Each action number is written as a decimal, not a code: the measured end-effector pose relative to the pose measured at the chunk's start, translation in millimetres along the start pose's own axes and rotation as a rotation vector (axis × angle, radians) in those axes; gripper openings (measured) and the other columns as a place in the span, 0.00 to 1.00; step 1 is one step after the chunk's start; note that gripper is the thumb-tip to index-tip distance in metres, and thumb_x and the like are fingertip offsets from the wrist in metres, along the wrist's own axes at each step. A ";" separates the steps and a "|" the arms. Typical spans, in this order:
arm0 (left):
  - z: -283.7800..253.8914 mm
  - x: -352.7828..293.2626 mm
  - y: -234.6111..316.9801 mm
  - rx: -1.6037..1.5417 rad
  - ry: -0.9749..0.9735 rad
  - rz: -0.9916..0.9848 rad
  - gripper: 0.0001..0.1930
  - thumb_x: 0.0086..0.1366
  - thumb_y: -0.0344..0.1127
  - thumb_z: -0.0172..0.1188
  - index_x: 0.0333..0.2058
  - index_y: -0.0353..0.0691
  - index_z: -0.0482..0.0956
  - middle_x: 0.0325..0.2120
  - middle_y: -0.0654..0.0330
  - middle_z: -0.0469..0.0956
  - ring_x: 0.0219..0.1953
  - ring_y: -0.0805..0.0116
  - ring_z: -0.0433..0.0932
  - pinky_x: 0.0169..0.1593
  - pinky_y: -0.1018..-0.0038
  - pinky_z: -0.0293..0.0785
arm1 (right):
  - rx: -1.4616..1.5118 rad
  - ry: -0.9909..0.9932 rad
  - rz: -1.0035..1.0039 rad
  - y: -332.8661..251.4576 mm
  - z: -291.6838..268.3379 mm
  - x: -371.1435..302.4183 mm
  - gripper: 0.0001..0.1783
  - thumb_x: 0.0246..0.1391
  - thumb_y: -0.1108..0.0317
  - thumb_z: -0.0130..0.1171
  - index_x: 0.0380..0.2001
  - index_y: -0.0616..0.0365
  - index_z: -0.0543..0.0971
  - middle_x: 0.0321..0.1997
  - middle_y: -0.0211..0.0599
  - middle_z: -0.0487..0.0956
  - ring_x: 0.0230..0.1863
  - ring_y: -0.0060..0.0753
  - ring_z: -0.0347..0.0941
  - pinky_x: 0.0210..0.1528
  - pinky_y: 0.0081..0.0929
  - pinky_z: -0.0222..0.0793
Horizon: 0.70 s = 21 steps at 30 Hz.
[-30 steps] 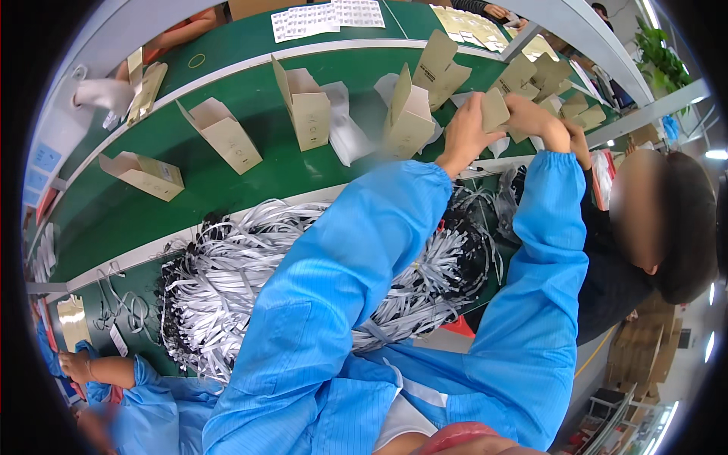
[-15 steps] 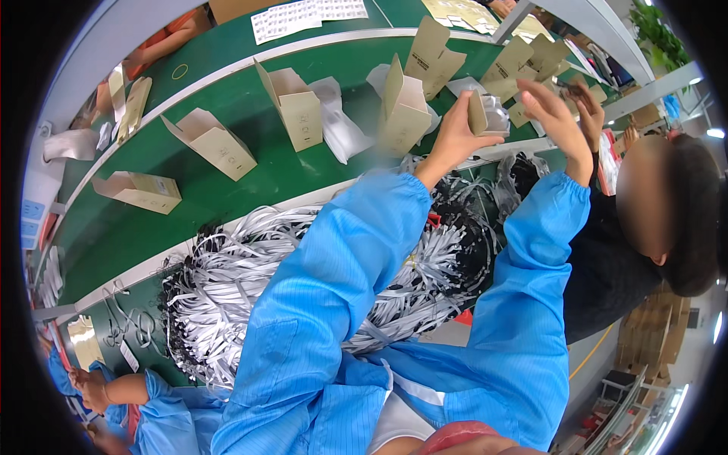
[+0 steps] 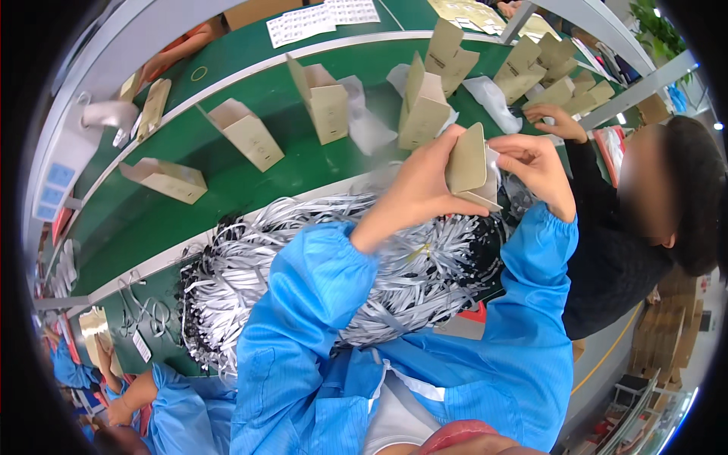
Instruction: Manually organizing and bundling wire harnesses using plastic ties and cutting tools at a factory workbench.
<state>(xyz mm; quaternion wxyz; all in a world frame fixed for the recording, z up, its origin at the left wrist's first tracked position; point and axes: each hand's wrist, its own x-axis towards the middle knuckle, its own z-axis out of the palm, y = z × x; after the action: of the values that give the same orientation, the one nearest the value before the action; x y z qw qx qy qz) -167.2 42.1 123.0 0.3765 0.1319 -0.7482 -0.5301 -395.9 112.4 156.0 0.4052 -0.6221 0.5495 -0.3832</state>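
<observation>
My left hand is wrapped round a small beige cardboard box, held tilted above the near edge of the green bench. My right hand is at the box's right side, fingers bent together against its opening. A bit of white shows by those fingertips, too small to name. Beyond the box stands another open beige carton with its flap up. Below my hands lies a big heap of white flat cables with black ends.
More open cartons stand in a row along the bench. White padded pouches lie between them. A co-worker in black is close on my right, one hand over the bench. Another person's blue sleeve is at lower left.
My left hand has brought the box nearer to me. My right hand has come down from open beside it to closed at its opening. The co-worker's hand has moved away from mine.
</observation>
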 end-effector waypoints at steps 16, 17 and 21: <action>-19.2 -54.1 18.0 -0.113 0.152 -0.169 0.48 0.46 0.41 0.79 0.61 0.35 0.58 0.54 0.52 0.71 0.58 0.65 0.70 0.60 0.66 0.67 | -0.170 0.056 -0.354 -48.4 79.1 -7.3 0.43 0.36 0.70 0.77 0.58 0.66 0.70 0.53 0.42 0.77 0.54 0.32 0.73 0.59 0.32 0.66; -22.7 -52.2 17.6 -0.169 0.153 -0.100 0.47 0.49 0.41 0.77 0.63 0.34 0.57 0.55 0.52 0.70 0.59 0.65 0.70 0.60 0.66 0.67 | -0.175 -0.037 -0.270 -44.1 84.0 -5.3 0.47 0.34 0.69 0.79 0.60 0.65 0.68 0.53 0.41 0.77 0.55 0.32 0.72 0.60 0.32 0.64; -67.0 -70.5 -2.8 0.221 0.153 0.033 0.39 0.59 0.36 0.69 0.65 0.38 0.58 0.58 0.50 0.69 0.60 0.59 0.70 0.61 0.66 0.65 | -0.288 0.189 -0.081 -30.1 33.0 -17.7 0.47 0.40 0.71 0.76 0.63 0.65 0.63 0.54 0.39 0.76 0.56 0.30 0.71 0.60 0.29 0.65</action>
<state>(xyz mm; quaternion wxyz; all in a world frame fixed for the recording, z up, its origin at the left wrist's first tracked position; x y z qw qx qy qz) -72.6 36.6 101.0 0.4242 0.2002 -0.7733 -0.4265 -356.1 134.8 170.8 0.2426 -0.6567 0.6088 -0.3731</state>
